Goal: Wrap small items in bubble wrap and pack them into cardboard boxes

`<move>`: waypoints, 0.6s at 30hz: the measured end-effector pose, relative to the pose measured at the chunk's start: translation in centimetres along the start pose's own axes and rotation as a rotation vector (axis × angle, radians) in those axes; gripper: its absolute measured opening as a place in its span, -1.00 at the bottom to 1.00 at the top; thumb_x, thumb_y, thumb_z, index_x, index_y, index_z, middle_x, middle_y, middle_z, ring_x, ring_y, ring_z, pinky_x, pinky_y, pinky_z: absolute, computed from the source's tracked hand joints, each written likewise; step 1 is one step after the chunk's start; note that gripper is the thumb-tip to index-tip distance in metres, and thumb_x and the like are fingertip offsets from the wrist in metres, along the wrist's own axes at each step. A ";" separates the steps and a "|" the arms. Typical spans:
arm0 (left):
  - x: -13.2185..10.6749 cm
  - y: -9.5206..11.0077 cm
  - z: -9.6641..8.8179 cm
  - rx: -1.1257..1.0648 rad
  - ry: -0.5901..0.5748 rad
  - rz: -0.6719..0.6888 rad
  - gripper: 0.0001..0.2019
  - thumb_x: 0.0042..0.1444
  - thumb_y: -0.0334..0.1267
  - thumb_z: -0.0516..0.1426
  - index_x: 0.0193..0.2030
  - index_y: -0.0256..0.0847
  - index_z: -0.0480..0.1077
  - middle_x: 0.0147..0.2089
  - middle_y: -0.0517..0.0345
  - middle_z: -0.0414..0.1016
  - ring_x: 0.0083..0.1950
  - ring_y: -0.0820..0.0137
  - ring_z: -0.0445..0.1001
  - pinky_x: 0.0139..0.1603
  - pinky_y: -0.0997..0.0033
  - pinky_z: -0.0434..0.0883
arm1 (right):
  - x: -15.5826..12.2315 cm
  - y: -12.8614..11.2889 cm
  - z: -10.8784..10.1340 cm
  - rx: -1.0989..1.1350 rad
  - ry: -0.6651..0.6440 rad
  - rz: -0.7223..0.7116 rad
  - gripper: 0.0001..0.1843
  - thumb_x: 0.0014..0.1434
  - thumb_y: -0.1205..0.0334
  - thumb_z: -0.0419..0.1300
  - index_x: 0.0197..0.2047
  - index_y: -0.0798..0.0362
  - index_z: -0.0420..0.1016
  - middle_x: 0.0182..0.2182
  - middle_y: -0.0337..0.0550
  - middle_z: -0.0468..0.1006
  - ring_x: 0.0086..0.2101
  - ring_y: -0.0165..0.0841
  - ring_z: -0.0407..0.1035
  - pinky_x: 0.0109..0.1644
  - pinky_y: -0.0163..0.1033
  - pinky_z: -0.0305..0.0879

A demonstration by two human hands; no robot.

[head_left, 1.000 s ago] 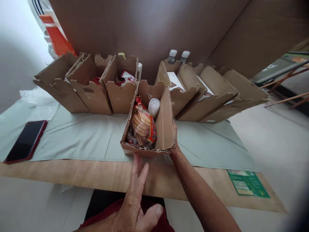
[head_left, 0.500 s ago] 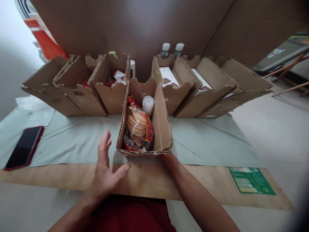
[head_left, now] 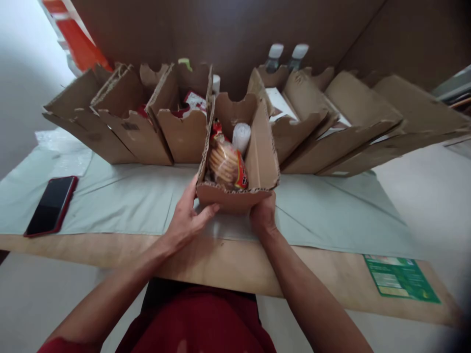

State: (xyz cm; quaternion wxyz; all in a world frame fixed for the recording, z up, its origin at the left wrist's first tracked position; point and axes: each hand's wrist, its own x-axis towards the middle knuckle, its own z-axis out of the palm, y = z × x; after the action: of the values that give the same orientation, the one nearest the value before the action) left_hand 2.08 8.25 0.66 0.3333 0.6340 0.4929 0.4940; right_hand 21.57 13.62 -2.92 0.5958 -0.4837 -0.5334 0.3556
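A narrow open-topped cardboard box (head_left: 237, 197) is held between my hands, its front end toward me. In it lie a clear and red packet of round biscuits (head_left: 225, 162) and a white plastic-wrapped roll (head_left: 241, 137). My left hand (head_left: 186, 215) grips the box at its front left corner, fingers along the side and thumb against the front. Under the front right corner, my right hand (head_left: 264, 211) is closed on the box from below, its fingers mostly hidden. The far end of the box reaches the gap in a row of similar boxes.
Similar cardboard boxes stand left (head_left: 136, 139) and right (head_left: 294, 139), some with red packets or white card inside. Two white-capped bottles (head_left: 274, 56) show behind. A phone (head_left: 50, 206) lies left on the green cloth (head_left: 147, 196); a green leaflet (head_left: 401, 278) lies at the table's right edge.
My left hand, earlier apart from the box with fingers spread, now grips its left corner. The box has moved away from me toward the row, with my right hand still holding it.
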 end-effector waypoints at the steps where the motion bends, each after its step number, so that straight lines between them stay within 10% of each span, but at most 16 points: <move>1: 0.9 0.0 0.0 0.016 0.012 -0.010 -0.41 0.20 -0.07 0.27 0.34 -0.12 0.30 0.25 -0.09 0.53 0.24 0.13 0.53 0.18 0.11 0.54 | 0.0 0.1 0.1 0.040 0.037 0.023 -0.35 0.45 -0.30 -0.15 0.13 -0.06 0.56 0.09 -0.07 0.63 0.09 -0.16 0.50 0.12 0.00 0.44; 11: 10.1 -1.2 0.4 0.455 0.078 -0.202 -0.67 0.20 -0.05 0.18 -0.45 -0.25 0.50 -0.49 0.16 0.48 -0.40 0.36 0.43 -0.29 0.33 0.33 | 0.5 -0.1 -0.6 0.084 0.186 0.137 -0.37 0.29 -0.39 0.06 0.01 -0.04 0.61 0.10 -0.03 0.63 0.11 -0.13 0.48 0.18 0.07 0.36; 18: 8.8 -2.6 1.7 0.207 -0.028 0.063 -0.63 0.14 -0.21 0.18 0.08 -0.25 0.50 0.02 -0.04 0.60 -0.10 0.32 0.57 -0.14 0.35 0.50 | 0.5 0.1 -0.5 0.017 0.111 0.136 -0.45 0.36 -0.30 0.03 -0.09 -0.07 0.65 0.10 -0.07 0.63 0.16 -0.15 0.43 0.32 0.10 0.27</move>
State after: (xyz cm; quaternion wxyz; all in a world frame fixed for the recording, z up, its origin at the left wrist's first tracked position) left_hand 3.16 17.54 0.39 0.2571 0.6870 0.5166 0.4416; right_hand 22.18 14.01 -2.85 0.6031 -0.5325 -0.4626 0.3724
